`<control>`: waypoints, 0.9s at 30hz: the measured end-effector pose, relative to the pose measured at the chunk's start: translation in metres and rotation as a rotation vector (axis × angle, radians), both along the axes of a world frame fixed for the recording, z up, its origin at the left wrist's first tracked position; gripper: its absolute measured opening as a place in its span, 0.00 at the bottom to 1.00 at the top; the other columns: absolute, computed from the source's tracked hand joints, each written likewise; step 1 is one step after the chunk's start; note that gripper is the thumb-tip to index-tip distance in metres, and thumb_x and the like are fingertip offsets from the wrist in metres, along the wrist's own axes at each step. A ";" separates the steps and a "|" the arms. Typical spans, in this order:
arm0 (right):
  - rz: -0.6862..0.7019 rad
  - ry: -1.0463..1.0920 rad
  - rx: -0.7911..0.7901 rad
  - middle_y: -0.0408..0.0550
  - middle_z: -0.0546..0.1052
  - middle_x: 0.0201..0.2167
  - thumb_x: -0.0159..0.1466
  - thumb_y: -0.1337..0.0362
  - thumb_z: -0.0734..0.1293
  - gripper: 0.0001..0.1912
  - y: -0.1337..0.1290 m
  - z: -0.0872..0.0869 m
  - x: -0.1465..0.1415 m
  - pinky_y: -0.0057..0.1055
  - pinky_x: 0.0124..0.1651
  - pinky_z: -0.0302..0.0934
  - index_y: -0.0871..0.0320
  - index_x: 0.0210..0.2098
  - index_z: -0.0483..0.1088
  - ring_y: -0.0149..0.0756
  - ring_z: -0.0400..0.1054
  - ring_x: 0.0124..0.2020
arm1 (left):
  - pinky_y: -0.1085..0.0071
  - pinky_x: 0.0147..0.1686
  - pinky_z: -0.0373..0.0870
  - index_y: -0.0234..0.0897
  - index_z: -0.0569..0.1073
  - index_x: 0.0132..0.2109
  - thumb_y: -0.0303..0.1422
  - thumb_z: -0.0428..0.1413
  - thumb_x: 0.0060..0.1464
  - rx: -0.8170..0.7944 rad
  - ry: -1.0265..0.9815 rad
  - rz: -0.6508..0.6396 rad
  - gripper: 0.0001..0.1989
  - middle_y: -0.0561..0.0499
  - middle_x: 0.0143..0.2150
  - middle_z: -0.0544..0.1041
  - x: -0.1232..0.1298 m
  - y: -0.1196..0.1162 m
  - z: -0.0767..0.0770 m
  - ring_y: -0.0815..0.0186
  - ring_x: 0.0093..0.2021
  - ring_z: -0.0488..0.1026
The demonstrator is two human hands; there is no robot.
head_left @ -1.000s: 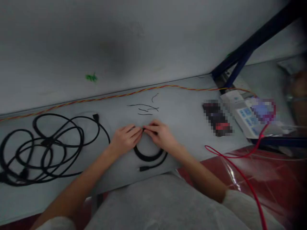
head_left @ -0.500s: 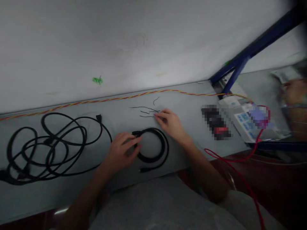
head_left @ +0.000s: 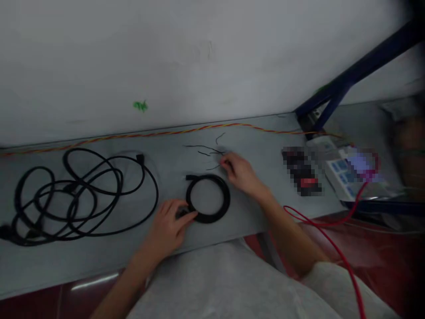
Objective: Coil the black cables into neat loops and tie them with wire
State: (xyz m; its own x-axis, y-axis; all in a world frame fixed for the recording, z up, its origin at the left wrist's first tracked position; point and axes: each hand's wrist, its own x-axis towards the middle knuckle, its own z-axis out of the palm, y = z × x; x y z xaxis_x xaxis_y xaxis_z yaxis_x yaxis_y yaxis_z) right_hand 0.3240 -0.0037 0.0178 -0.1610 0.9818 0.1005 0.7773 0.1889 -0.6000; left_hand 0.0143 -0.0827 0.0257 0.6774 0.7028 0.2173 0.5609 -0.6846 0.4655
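A black cable wound into a neat ring point(head_left: 226, 201) lies on the grey bench in front of me, one plug point(head_left: 191, 177) at its upper left. My left hand point(head_left: 170, 223) is closed on the ring's lower left side, thumb and fingers around the cable and its other end. Just beyond the ring, my right hand point(head_left: 241, 175) pinches a thin black twist tie point(head_left: 213, 168), whose free end points left. Several more thin black ties point(head_left: 199, 146) are scattered on the bench past my right fingertips.
Loose loops of black cable point(head_left: 116, 204) with plugs spread across the left. A twisted red-yellow wire point(head_left: 166, 132) runs along the wall. To the right are a blurred-out dark item point(head_left: 301, 170), a blue frame point(head_left: 335, 104), a red cord point(head_left: 332, 241) and another person's arm point(head_left: 411, 141).
My right hand has picked up a tie and drawn it slightly toward me. My left hand has moved down the ring and closed on it, bringing the loose lower end in against the ring.
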 end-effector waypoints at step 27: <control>0.480 0.002 -0.113 0.50 0.76 0.42 0.71 0.75 0.64 0.14 -0.082 0.004 -0.045 0.34 0.45 0.68 0.57 0.50 0.77 0.39 0.70 0.43 | 0.64 0.42 0.74 0.35 0.75 0.64 0.36 0.55 0.67 -0.010 0.234 0.730 0.22 0.42 0.47 0.78 0.050 0.004 -0.003 0.55 0.46 0.77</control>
State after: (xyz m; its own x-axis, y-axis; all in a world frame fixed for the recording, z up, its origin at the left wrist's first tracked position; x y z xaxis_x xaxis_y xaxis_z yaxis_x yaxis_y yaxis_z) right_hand 0.2786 -0.0861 0.0216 -0.5980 0.8015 -0.0019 0.6175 0.4591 -0.6387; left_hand 0.0638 -0.0786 0.0228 0.0676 0.9909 0.1166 0.9539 -0.0984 0.2836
